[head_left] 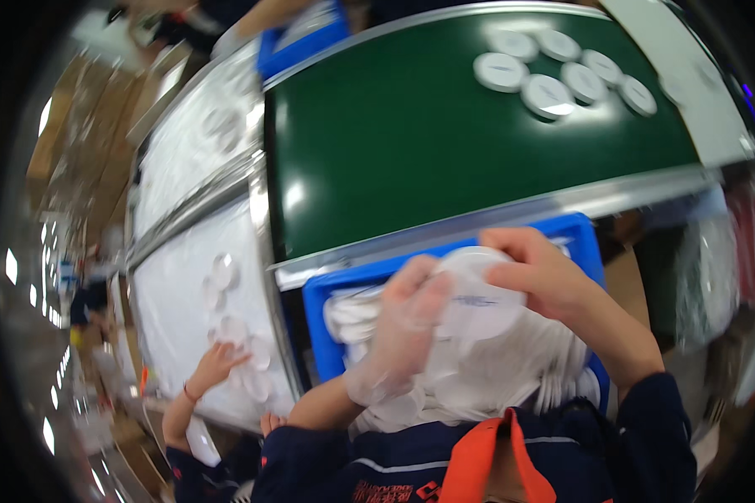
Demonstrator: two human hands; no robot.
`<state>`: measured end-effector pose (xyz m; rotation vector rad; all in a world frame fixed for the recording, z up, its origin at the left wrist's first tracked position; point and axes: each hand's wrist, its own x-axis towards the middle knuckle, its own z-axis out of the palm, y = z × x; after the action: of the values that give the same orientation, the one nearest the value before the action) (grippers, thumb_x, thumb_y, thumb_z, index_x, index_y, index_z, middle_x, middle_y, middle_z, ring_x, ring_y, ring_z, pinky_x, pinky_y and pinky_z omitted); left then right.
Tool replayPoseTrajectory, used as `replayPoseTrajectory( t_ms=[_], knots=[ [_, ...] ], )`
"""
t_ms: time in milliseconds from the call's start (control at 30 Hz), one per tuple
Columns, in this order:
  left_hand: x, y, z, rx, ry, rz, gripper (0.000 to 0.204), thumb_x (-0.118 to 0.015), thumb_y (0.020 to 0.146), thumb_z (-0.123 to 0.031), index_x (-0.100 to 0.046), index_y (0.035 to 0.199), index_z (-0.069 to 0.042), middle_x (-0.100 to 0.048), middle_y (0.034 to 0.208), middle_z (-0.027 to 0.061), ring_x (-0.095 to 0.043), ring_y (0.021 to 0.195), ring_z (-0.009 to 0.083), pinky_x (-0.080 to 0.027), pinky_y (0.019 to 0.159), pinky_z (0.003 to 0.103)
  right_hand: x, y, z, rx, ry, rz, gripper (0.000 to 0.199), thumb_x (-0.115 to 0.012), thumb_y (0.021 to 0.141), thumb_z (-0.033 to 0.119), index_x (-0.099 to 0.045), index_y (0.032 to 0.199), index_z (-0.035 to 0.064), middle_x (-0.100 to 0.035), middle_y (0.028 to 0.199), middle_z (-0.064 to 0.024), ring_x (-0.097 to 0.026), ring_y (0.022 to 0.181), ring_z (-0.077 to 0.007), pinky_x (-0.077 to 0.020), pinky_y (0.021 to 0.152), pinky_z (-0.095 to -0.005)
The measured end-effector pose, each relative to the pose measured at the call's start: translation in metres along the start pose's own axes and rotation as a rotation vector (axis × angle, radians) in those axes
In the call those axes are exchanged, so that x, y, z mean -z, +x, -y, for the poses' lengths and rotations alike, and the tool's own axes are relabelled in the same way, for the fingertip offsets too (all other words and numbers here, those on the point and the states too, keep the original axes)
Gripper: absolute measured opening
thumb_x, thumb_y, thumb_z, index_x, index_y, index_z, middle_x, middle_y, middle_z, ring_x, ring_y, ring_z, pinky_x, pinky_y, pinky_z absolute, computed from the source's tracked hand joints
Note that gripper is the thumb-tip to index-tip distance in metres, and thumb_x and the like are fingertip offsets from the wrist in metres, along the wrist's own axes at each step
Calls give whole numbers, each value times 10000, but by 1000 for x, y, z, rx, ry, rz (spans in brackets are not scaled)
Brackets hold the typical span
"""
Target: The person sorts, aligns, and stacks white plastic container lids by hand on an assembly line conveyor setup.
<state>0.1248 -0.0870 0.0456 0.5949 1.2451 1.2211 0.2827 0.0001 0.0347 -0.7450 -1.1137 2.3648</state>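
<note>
A round white disc-shaped lid point(478, 302) with dark print is held up between my two hands. My left hand point(404, 323), in a thin clear glove, grips its left edge. My right hand point(538, 270) is bare and pinches the upper right edge between thumb and fingers. Just below the lid is a blue bin point(591, 251) full of white pieces point(512, 377), many of them stacked on edge. What lies directly behind the lid is hidden, and the hands are slightly blurred.
Beyond the bin runs a green conveyor belt point(377, 142) with metal rails; several white round lids point(548, 95) sit at its far right. On the left, a co-worker's hand point(218, 365) reaches over white discs on a white-covered table point(176, 310). Another blue bin point(302, 42) stands at the back.
</note>
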Motion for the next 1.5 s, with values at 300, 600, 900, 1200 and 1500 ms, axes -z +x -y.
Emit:
replayPoseTrajectory(
  t_ms=[300, 600, 900, 1200, 1500],
  knots=[
    [57, -21, -23, 32, -5, 189, 237, -665, 731, -210, -518, 852, -69, -531, 818, 11, -521, 771, 86, -427, 673, 225, -41, -3, -16, 7, 208, 257, 478, -695, 675, 84, -492, 1091, -35, -569, 1008, -96, -548, 905, -155, -439, 805, -275],
    [328, -17, 5, 101, 1748, -1174, 409, -720, 661, -348, -567, 826, -6, -601, 803, 193, -589, 730, 362, -470, 643, 423, -42, -15, -95, 384, -1324, 802, 316, -663, 675, 180, -583, 954, 55, -559, 912, -86, -546, 862, -261, -444, 698, -378],
    [14, 186, -23, -939, 1406, -210, 629, -718, 678, -251, -440, 1214, -73, -493, 1212, 141, -476, 1106, 304, -390, 930, 373, -48, -44, -150, 632, -1667, 779, 153, -538, 702, 194, -619, 747, 73, -531, 868, -66, -515, 828, -220, -414, 667, -317],
    [-69, 255, -16, -967, 1230, -298, 792, -767, 575, -279, -374, 1213, -22, -465, 1146, 161, -434, 1075, 343, -396, 885, 407, -45, -46, -175, 957, -1902, 669, 255, -480, 731, 197, -514, 936, 50, -506, 884, -68, -469, 911, -204, -370, 756, -280],
    [15, 8, -22, -1057, 1282, -273, 941, -831, 508, -200, -306, 1256, 23, -419, 1148, 185, -406, 1062, 326, -359, 897, 399, -8, -10, -19, 314, -739, -221, 81, -581, 761, 50, -598, 832, 15, -572, 674, -48, -523, 572, -121, -435, 537, -252]
  ],
)
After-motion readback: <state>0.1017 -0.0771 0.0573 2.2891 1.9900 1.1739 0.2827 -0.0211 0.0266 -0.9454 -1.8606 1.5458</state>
